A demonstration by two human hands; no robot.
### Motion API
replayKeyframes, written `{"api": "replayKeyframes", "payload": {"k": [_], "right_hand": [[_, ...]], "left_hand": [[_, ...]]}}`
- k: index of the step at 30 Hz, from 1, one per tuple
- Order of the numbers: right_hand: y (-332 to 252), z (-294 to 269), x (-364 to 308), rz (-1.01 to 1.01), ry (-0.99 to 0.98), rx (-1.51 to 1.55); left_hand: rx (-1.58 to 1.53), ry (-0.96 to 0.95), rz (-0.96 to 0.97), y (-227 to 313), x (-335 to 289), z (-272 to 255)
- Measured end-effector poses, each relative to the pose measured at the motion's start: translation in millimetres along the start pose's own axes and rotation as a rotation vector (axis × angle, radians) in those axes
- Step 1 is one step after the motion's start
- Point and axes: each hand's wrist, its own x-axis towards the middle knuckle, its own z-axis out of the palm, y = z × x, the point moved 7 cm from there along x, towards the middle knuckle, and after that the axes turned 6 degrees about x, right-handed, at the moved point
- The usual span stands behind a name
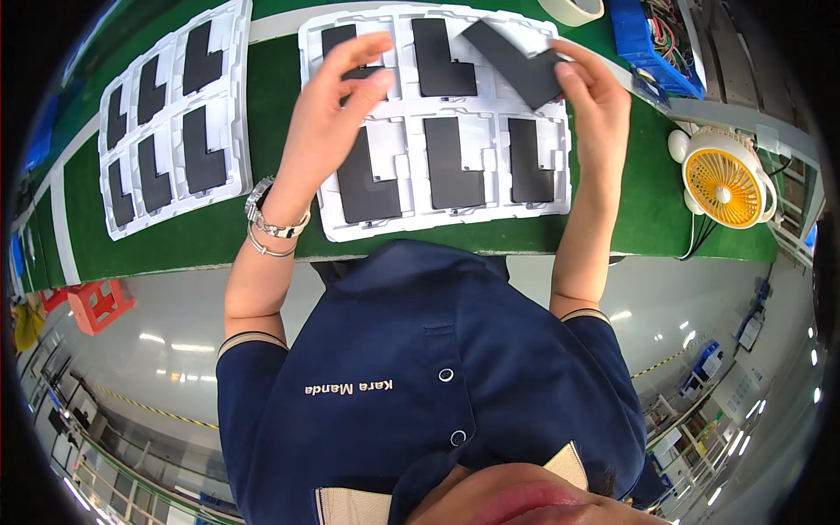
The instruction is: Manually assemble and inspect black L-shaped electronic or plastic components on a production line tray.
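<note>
A white plastic tray lies in front of me on the green table, with flat black L-shaped pieces in its compartments. My right hand pinches one such black L-shaped piece at its right end, between thumb and fingers. That piece is tilted over the tray's far right compartment. My left hand hovers over the left column, its thumb and fingers apart with nothing between them. It partly covers the far left black piece. Another black piece lies in the far middle compartment. A watch and a bracelet circle my left wrist.
At the left stands a second white tray holding several similar black pieces. A yellow-and-white fan sits at the table's right end. Behind it is a blue bin with wires, and a white round object lies at the far edge.
</note>
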Motion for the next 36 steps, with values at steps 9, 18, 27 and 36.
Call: {"api": "replayKeyframes", "payload": {"k": [9, 18, 27, 36], "right_hand": [[36, -12, -3, -0.009, 0.081, -0.417], [34, -4, -6, -0.078, 0.080, -0.559], [-23, 131, -58, -0.417, -0.487, -0.427], [-15, 175, -69, -0.444, -0.504, -0.459]], "left_hand": [[-0.083, 0.104, -0.025, 3, -4, -8], [-0.080, 0.126, -0.023, 2, -5, -10], [-0.212, 0.241, -0.102, 10, -6, -18], [-0.241, 0.218, -0.063, 6, -5, -18]]}}
